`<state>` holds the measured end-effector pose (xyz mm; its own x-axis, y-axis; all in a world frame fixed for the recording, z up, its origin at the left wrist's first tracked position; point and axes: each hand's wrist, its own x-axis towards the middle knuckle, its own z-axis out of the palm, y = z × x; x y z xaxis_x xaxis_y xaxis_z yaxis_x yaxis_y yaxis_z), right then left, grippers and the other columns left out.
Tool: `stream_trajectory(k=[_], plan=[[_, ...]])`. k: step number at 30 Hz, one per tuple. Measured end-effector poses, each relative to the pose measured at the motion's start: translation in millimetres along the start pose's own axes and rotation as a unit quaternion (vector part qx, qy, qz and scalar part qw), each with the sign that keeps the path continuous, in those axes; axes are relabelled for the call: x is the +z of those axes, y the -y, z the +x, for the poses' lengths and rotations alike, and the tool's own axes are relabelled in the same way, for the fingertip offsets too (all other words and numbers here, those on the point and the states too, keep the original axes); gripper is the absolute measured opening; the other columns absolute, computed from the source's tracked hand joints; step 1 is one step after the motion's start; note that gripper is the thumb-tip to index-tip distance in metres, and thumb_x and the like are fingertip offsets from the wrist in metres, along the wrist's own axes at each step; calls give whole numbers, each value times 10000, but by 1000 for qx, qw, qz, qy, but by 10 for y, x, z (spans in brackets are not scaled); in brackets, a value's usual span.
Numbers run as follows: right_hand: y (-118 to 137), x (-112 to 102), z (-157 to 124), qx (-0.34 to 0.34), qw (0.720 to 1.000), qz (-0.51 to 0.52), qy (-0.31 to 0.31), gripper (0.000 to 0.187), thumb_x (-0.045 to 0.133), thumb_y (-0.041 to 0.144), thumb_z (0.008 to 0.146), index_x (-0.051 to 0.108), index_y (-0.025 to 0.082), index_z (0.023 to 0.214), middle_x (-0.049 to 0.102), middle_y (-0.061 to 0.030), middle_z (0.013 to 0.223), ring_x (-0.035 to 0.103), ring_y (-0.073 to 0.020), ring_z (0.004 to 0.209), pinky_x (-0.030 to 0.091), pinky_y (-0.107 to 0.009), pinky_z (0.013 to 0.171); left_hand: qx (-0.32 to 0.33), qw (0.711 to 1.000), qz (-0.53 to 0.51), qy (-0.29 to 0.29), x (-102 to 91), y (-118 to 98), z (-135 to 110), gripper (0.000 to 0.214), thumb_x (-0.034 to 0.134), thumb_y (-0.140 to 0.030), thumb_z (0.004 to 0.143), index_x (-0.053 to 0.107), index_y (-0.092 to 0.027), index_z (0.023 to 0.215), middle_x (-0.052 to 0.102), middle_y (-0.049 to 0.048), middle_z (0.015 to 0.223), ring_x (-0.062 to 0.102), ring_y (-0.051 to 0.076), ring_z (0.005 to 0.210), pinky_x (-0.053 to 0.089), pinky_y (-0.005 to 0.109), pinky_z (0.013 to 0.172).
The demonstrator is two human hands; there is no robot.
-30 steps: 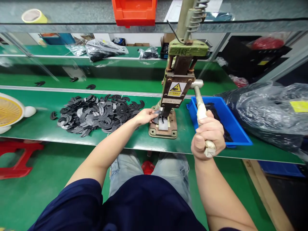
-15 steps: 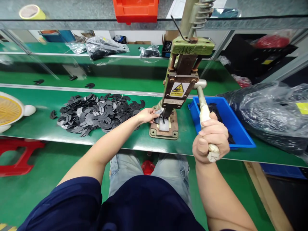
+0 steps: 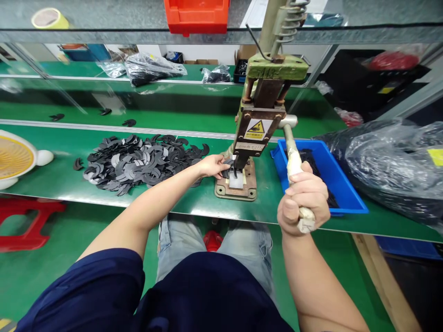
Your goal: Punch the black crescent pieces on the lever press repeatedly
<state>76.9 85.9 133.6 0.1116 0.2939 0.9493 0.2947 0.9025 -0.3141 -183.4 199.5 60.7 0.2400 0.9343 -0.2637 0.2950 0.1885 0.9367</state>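
Observation:
Beneath the ram of a hand-lever press (image 3: 259, 94), my left hand (image 3: 212, 167) pinches a dark curved piece (image 3: 226, 171) at the left of the press base (image 3: 249, 184). The fingers cover part of that piece. My right hand (image 3: 303, 200) is wrapped round the press lever (image 3: 294, 161), whose grip is bound in whitish tape. Left of the press lies a heap of black and grey crescent-shaped pieces (image 3: 141, 161) on the green bench. A blue bin (image 3: 346, 186) holding dark pieces sits to the right, partly behind my right hand and the lever.
A large plastic-wrapped bundle (image 3: 387, 161) lies right of the bin. At the left edge is a white and yellow fan (image 3: 17, 159), above a red stool (image 3: 27, 226). A metal shelf with an orange bin (image 3: 196, 16) crosses overhead. Bagged goods (image 3: 148, 69) lie further back.
The dark piece in my left fingers has shifted or tilted slightly at the press. My right hand and the lever stay about the same; the whole view moves very slightly.

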Motion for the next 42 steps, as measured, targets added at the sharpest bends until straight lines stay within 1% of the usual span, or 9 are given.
stream_trajectory(k=[8,14,18,22,26,28,32,37,42], plan=[[8,29,5,5,1000,7,-12,214,694,335,820,548,232,702,577,27,736,671,-202,874,549,-648,1086,-129,990,-57,26,25,-144,-11,241,786,-292,939,593,-149,919,706,58,660,727,178,544,612,226,546],[72,111,166,-5,999,22,-38,305,708,377,864,516,215,690,554,25,728,670,-184,862,565,-619,1067,-137,985,-103,17,49,-123,-51,296,835,-314,903,585,-158,876,717,72,658,735,188,560,608,220,546],[112,156,807,-24,998,61,-14,303,751,477,883,655,233,1035,620,-13,937,698,-183,966,576,-561,1081,-103,987,-127,11,87,-87,-132,318,818,-343,921,567,-161,850,719,73,674,729,179,561,614,231,556],[45,140,1287,-6,996,79,36,580,590,528,1005,478,179,1453,538,-150,1422,562,-277,1429,461,-563,1220,-51,987,-153,-9,48,-141,-392,377,833,-385,909,545,-158,825,740,81,723,722,157,571,604,219,548],[-116,132,730,100,994,18,-49,449,536,457,1034,477,221,1412,550,-143,1354,643,-219,1252,556,-454,1081,-1,986,-164,-11,-48,-257,-841,420,840,-444,896,538,-156,853,737,74,713,721,156,569,587,208,513],[-144,182,203,219,975,28,29,329,663,421,970,573,230,1223,645,-72,1150,680,-162,1061,584,-384,1015,19,985,-170,4,-50,-310,-1071,458,853,-489,872,539,-156,864,731,66,698,717,161,555,584,213,496],[-36,393,-589,322,922,86,197,342,733,467,910,675,200,1116,751,-73,992,730,-173,871,633,-332,792,39,983,-176,27,77,-363,-1398,544,884,-567,803,524,-160,841,723,55,682,715,165,541,594,228,492],[93,570,-811,369,896,108,222,362,720,546,902,655,199,982,716,-38,873,678,-144,740,595,-288,680,52,983,-171,39,245,-334,-1557,547,880,-580,792,527,-164,840,704,25,650,695,150,512,579,216,473],[189,545,-845,372,894,95,229,308,667,504,952,661,203,1018,718,-43,945,688,-147,814,599,-300,763,45,985,-159,50,265,-337,-1578,532,864,-576,811,508,-180,833,691,22,614,698,164,509,552,206,455]])
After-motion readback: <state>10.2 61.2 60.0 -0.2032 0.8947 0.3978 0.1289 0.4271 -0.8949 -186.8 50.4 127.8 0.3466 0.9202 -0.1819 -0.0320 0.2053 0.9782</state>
